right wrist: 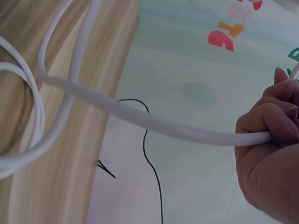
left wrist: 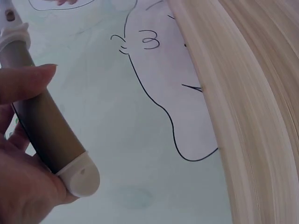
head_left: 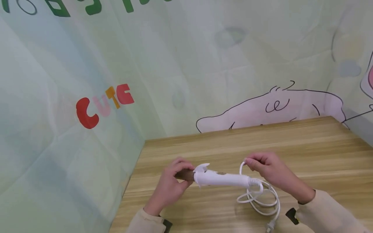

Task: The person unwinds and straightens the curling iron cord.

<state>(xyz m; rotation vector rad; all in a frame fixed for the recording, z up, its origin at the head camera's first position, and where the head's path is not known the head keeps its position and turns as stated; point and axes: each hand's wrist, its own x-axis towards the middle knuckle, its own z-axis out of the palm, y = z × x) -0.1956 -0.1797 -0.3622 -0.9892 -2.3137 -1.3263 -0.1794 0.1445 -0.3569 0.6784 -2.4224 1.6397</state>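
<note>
A white curling iron with a brownish barrel is held above the table in the head view. My left hand grips its barrel, thumb on one side and fingers around the other. The barrel's white end cap sticks out past the palm. My right hand pinches the white power cord between thumb and curled fingers, right of the handle. The cord hangs in loose loops below the handle, and its plug is at the bottom of the head view.
The wood-grain table lies beneath both hands. Behind it and to the left hangs a pale green printed backdrop with coloured letters and a line-drawn figure. A dark strap piece shows by the right sleeve.
</note>
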